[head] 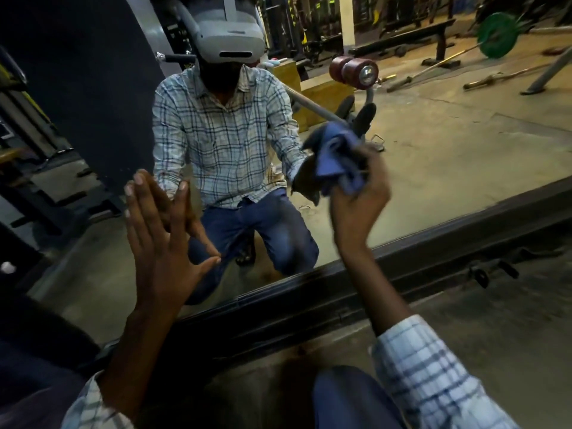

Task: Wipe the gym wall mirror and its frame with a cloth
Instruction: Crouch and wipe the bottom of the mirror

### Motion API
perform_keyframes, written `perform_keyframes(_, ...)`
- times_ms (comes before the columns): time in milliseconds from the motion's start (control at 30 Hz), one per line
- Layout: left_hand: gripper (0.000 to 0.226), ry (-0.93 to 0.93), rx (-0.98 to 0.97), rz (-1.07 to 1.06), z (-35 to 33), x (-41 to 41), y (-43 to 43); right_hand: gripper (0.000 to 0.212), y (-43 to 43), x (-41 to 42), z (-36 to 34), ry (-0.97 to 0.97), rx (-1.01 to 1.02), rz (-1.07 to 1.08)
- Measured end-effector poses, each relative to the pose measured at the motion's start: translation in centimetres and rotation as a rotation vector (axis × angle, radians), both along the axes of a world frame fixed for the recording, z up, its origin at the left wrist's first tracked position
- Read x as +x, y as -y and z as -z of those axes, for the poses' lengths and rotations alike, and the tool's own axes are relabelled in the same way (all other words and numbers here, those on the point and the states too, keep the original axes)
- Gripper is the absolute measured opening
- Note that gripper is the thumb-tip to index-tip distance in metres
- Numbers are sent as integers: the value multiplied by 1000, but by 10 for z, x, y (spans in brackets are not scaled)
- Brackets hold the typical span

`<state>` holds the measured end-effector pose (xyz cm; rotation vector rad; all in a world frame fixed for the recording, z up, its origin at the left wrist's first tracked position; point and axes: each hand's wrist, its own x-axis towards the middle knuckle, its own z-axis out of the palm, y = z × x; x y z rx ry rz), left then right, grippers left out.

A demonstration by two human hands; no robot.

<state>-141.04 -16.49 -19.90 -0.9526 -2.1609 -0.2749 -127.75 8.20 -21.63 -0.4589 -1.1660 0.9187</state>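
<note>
The mirror (433, 144) fills most of the view, reaching down to the floor (495, 335), where its dark frame (309, 292) runs as a slanted band along the bottom edge; the glass shows a crouching person and gym gear behind. The biggest risk I judge is to the glass itself: the left hand (161, 243) is pressed flat on it, fingers (139, 199) spread apart and holding nothing, so bare skin will likely leave prints and smears on the very surface being cleaned, and that patch would need a second pass. Leaning body weight through that palm while crouched low could also let the hand slide on the glass and upset the person's balance. Next, the frame: it sits low against the floor, looks grimy, and seems not yet reached, so it could be skipped, or its dirt carried back onto the glass if it were wiped first. Smallest, the blue cloth (337, 159) is bunched in the right hand (356, 199), whose fingers are closed around it, at or just off the glass above the frame; I cannot tell if it touches. Held as a wad, little fabric meets the mirror, so streaks and missed strips seem likely, and a loose corner could drag.
</note>
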Motion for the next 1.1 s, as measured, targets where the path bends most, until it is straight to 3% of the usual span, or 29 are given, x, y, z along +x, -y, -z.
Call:
perform_keyframes(67, 148, 3, 9, 2, 0, 0, 0, 46, 37, -7, 14, 131, 213, -204)
perform_keyframes(133, 147, 10, 19, 6, 1, 1, -1, 38, 52, -5, 37, 311, 423, -350)
perform_keyframes(233, 146, 12, 30, 3, 2, 4, -2, 38, 25, 13, 52, 518, 576, -290)
perform_keyframes(400, 142, 11, 57, 16, 7, 9, -5, 49, -28, 35, 56, 268, 149, -21)
perform_keyframes(500, 140, 28, 80, 34, 15, 11, -7, 40, 15, 7, 61, 111, -20, -99)
perform_keyframes(567, 141, 34, 76, 40, 21, 12, -7, 41, 55, -8, 71, 127, 58, -251)
perform_keyframes(633, 143, 37, 72, 48, 26, 12, -7, 40, 77, -16, 95, 280, 202, -406)
perform_keyframes(767, 146, 71, 79, 43, 40, 17, -7, 39, 48, 0, 134, 684, 605, -380)
perform_keyframes(833, 146, 77, 78, 36, 47, 17, -8, 44, 17, 19, 139, 624, 504, -319)
perform_keyframes(1000, 144, 75, 75, 36, 64, 20, -18, 47, -19, 37, 147, 353, -76, -39)
perform_keyframes(1100, 142, 53, 24, 69, 79, 29, -32, 31, 4, 25, 163, 347, -99, -144)
